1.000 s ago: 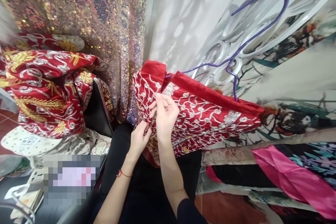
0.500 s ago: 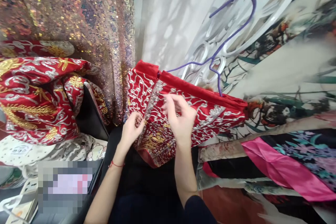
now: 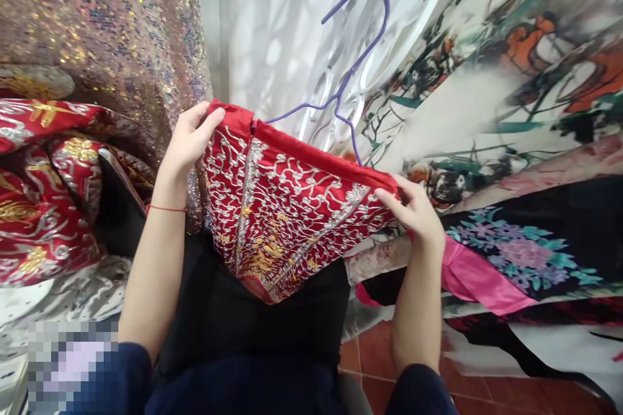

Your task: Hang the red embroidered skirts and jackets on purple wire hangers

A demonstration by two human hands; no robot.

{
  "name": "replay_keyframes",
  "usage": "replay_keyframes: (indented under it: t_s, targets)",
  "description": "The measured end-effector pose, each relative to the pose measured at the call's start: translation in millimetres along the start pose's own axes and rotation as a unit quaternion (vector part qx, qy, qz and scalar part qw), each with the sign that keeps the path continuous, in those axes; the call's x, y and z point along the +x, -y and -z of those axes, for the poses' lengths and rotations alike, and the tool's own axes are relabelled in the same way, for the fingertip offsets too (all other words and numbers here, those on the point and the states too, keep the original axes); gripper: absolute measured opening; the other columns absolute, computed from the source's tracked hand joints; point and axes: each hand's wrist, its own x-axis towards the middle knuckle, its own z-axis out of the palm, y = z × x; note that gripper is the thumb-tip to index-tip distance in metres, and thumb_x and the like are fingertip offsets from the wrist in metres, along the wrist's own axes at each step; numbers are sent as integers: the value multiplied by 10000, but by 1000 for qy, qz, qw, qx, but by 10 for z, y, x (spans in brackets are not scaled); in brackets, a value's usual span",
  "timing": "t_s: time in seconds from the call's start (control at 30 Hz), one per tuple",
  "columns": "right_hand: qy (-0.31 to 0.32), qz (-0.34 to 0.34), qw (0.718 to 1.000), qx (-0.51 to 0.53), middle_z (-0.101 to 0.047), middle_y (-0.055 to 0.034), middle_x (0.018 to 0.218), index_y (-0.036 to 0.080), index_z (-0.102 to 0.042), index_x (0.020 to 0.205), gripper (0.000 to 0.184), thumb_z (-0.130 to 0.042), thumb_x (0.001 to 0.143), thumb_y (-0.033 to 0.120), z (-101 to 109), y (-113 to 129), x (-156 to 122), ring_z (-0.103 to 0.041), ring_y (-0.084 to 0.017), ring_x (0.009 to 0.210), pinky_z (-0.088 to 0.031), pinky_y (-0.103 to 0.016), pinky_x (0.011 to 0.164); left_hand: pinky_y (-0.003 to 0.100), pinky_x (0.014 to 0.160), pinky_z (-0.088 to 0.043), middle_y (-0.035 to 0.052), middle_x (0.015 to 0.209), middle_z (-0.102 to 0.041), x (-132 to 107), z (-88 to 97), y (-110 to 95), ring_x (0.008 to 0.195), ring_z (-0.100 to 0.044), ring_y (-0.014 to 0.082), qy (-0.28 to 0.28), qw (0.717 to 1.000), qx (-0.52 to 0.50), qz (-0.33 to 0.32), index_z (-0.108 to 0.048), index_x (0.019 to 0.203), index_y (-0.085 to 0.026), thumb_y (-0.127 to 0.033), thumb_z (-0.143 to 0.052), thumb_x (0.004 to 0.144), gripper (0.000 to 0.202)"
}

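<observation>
Red embroidered garment (image 3: pixel 292 207) on purple hanger (image 3: pixel 341 94)

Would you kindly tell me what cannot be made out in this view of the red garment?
Head view: the red garment hides the far-side fingers of the left hand and right hand.
Head view: what the purple hanger hooks onto is unclear.
Head view: a pixelated patch masks the bottom-left corner.
Head view: the red-and-gold fabric is cut by the left edge.
</observation>
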Motion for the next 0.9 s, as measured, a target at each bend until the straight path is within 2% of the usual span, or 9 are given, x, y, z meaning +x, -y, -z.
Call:
replay_keyframes:
  t_s: [0.07, 0.13, 0.23, 0.37, 0.5, 0.63, 0.73, 0.8, 0.9]
  targets:
    - [-11, 2, 999, 50, -604, -13, 757, 209, -627, 846, 385, -596, 890, 590, -51, -152, 11, -575, -159, 692, -467, -298, 675, 277, 681, -431, -30, 743, -580, -15, 24, 7, 680, -436, 94, -19, 999, -46, -6, -646, 815, -184, -868, -696, 602, 718]
    - [-75, 20, 994, 79, -631, -45, 831, 213, -595, 803, 450, -567, 874, 656, -110, -279, 20, -616, -178, 758, -487, -317, 712, 277, 686, -428, -38, 719, -562, -34, 38, 12, 672, -416, 88, -32, 998, -51, -11, -630, 772, -193, -880, -706, 563, 722]
    - [-158, 63, 983, 73, -660, -98, 1007, 214, -569, 799, 448, -562, 871, 655, -149, -309, 68, -661, -224, 946, -514, -383, 849, 252, 663, -407, -44, 709, -534, -30, 46, 6, 671, -403, 79, -47, 998, -32, -25, -595, 770, -185, -885, -663, 608, 722]
    - [-242, 112, 963, 37, -661, -97, 1060, 223, -584, 856, 295, -563, 921, 510, -69, -2, 185, -658, -245, 1040, -509, -450, 944, 229, 751, -431, -37, 787, -536, 22, 77, -115, 740, -438, 71, -108, 989, 16, -96, -566, 865, -153, -826, -556, 768, 680]
    - [-322, 97, 942, -18, -659, -104, 1000, 243, -619, 913, 209, -562, 957, 439, 20, 348, 236, -651, -217, 963, -517, -379, 888, 230, 844, -445, -20, 861, -557, 43, 152, -312, 785, -465, 71, -131, 976, 17, -175, -571, 932, -131, -765, -529, 843, 642]
    - [-280, 52, 957, -46, -639, -45, 816, 217, -642, 872, 222, -592, 952, 418, -92, 412, 150, -617, -172, 764, -499, -320, 738, 256, 767, -434, -31, 792, -527, 14, 223, -191, 735, -436, 82, -80, 989, 35, -120, -573, 863, -163, -809, -606, 764, 655]
    - [-235, 22, 970, -59, -654, -25, 812, 197, -639, 871, 234, -581, 949, 410, -244, 328, 47, -626, -161, 754, -503, -314, 748, 288, 752, -436, -39, 780, -539, -3, 240, 62, 727, -432, 93, -62, 996, 29, -58, -575, 850, -200, -900, -597, 674, 721]
    - [-234, 6, 970, -59, -666, -31, 839, 195, -635, 899, 238, -559, 956, 413, -315, 283, -5, -633, -162, 765, -508, -314, 757, 294, 747, -434, -41, 764, -539, -1, 230, 152, 720, -431, 91, -68, 996, 15, -48, -587, 836, -201, -914, -614, 644, 739]
    - [-254, -3, 965, -69, -669, -64, 937, 191, -618, 1037, 254, -563, 945, 421, -377, 284, -15, -641, -182, 807, -521, -339, 784, 277, 653, -397, -35, 634, -457, 2, 187, 35, 629, -396, 74, -77, 995, 32, -62, -567, 708, -164, -902, -536, 731, 739]
